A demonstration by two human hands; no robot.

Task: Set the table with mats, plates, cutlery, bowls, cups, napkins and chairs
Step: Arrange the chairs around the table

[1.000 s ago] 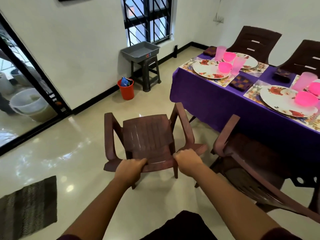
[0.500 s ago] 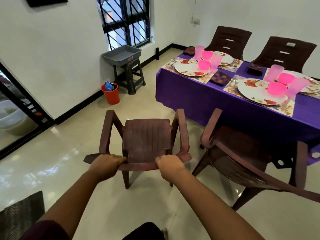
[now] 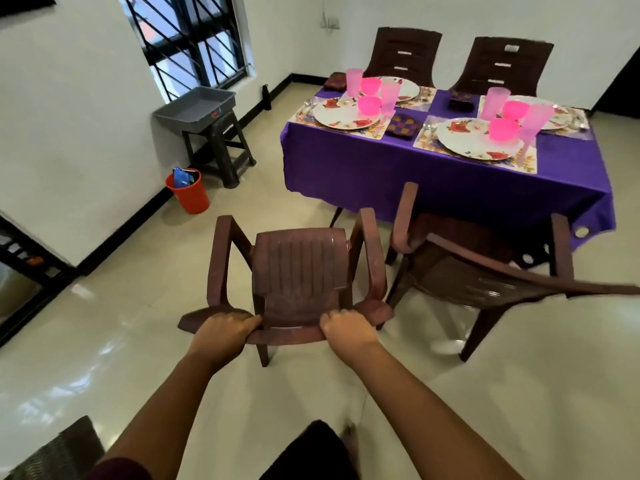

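A brown plastic armchair (image 3: 299, 268) stands in front of me, its seat facing the table. My left hand (image 3: 225, 332) and my right hand (image 3: 344, 329) both grip the top of its backrest. A second brown chair (image 3: 485, 268) sits to its right at the table's near side. The table (image 3: 363, 168) wears a purple cloth and holds floral plates (image 3: 341, 114), pink bowls (image 3: 504, 129), pink cups (image 3: 389, 95), mats and dark napkins (image 3: 403, 124). Two more chairs (image 3: 403, 51) stand at the far side.
A grey tray on a dark stool (image 3: 207, 133) stands under the barred window, with a red bucket (image 3: 188, 192) beside it. A dark floor mat (image 3: 52, 452) lies at the bottom left. Glossy tile floor lies between the held chair and the table.
The chair in my hands has come nearer to the table's near left place, and my view has swung right, bringing the whole table into sight.
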